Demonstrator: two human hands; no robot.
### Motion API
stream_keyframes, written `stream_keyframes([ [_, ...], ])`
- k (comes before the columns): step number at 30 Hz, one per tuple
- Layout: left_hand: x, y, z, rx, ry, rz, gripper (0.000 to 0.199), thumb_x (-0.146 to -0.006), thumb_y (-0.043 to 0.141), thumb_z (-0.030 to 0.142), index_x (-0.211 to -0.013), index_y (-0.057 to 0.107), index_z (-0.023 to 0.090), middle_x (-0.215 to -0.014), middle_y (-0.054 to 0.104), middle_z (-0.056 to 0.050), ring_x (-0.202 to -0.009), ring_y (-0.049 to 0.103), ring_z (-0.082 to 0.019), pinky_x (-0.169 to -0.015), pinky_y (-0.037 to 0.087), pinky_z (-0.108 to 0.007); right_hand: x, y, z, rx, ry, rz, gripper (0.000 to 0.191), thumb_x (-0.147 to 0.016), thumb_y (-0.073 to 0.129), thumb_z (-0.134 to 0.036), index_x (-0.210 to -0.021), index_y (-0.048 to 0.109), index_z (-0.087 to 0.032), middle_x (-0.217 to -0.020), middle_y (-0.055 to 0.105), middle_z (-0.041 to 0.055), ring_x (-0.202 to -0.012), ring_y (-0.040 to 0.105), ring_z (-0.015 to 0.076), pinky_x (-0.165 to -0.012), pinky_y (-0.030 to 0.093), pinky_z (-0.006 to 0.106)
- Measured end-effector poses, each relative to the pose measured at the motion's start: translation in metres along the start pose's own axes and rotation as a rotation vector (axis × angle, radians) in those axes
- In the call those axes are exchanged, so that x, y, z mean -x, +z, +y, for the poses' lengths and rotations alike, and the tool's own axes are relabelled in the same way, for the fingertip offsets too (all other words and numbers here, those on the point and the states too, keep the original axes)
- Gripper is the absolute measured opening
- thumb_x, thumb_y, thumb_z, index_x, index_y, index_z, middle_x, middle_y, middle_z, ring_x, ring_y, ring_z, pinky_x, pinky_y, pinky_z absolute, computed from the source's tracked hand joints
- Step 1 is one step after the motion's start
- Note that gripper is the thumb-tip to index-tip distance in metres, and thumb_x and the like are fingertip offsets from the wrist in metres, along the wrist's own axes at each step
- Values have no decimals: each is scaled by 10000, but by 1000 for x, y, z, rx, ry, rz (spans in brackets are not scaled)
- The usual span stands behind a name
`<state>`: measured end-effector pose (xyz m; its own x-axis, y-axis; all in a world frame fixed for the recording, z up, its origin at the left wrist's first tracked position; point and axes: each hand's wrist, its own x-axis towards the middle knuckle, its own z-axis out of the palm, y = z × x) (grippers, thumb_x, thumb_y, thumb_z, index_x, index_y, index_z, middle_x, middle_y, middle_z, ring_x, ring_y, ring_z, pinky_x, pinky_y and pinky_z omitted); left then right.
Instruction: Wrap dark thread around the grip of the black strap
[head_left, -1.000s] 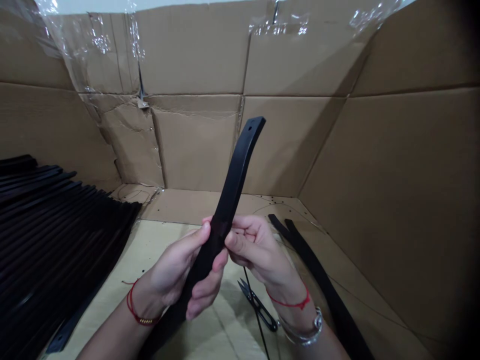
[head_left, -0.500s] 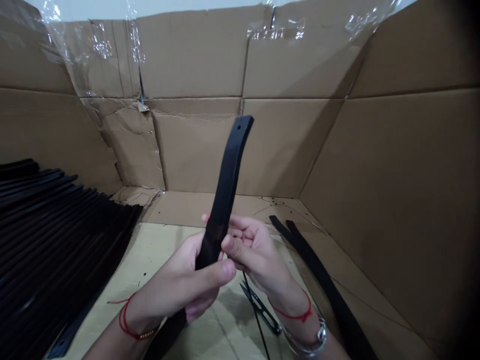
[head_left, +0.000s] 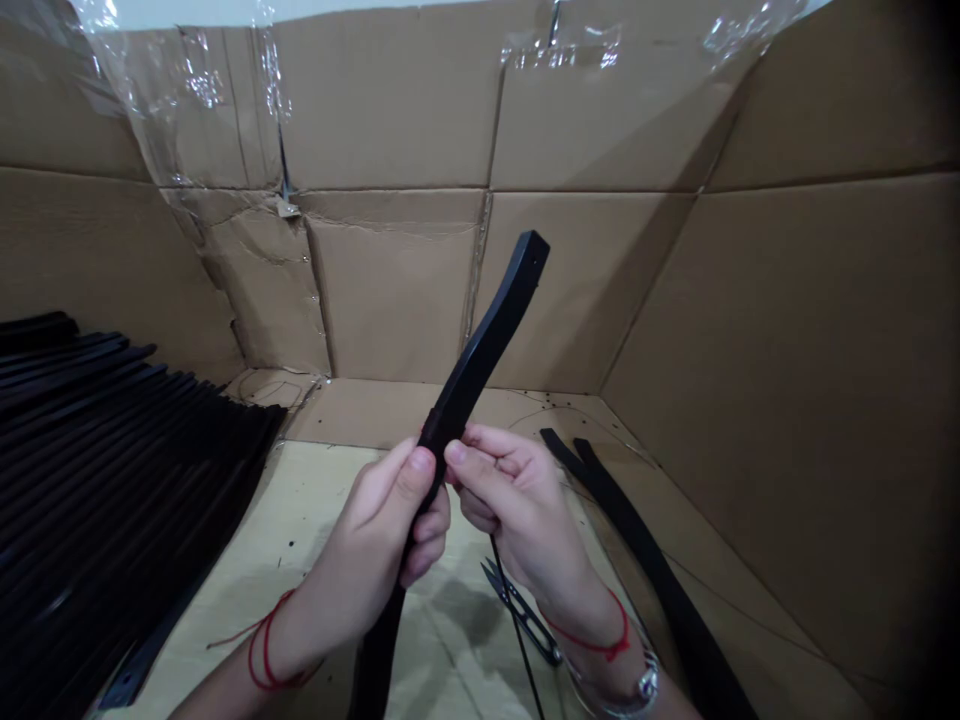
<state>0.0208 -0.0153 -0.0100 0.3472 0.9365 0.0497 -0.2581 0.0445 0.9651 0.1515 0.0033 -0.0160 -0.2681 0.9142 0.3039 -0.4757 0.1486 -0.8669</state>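
Note:
A long black strip with a curved end and a small hole near its tip slants up and to the right in front of me. My left hand is closed round it, the thumb pressed along its face. At the strip's right edge my right hand is pinched shut, its thumb tip close to a slightly raised dark band. From under the right hand a thin black cord hangs downward; its upper end is hidden by the fingers. Below that hand, black thread snips lie on the work surface.
Many similar black strips are piled at the left. Two more strips lie at the right. Tall cardboard walls enclose the back and sides. Loose threads and dark specks lie on the pale surface.
The strip's tip has tilted right and turned edge-on. My left thumb has moved up onto the strip, near the band. My right fingers have closed more tightly at its edge.

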Motion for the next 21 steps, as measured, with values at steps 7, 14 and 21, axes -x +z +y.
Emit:
stream_keyframes([
  [7,-2,-5,-3,280,-111,-201,409,-928,356,519,-796,517,168,-461,419,68,-293,341,-37,-276,294,-117,1,-6,1,143,-135,-37,287,-874,653,-302,-648,589,-137,-544,538,-11,-388,236,26,-337,124,181],
  [14,-11,-19,-6,448,-241,-458,518,-935,267,539,-753,562,154,-403,433,35,-280,377,-68,-276,323,-141,5,0,-2,388,-377,-18,301,-926,556,-232,-646,629,-149,-530,614,3,-395,401,58,-401,311,192],
  [21,-8,-17,0,343,-302,-281,463,-872,468,544,-694,541,123,-498,336,65,-441,323,-28,-468,344,-128,11,3,-15,683,-476,5,296,-914,557,-142,-621,600,-150,-546,637,-12,-459,567,80,-451,413,174],
])
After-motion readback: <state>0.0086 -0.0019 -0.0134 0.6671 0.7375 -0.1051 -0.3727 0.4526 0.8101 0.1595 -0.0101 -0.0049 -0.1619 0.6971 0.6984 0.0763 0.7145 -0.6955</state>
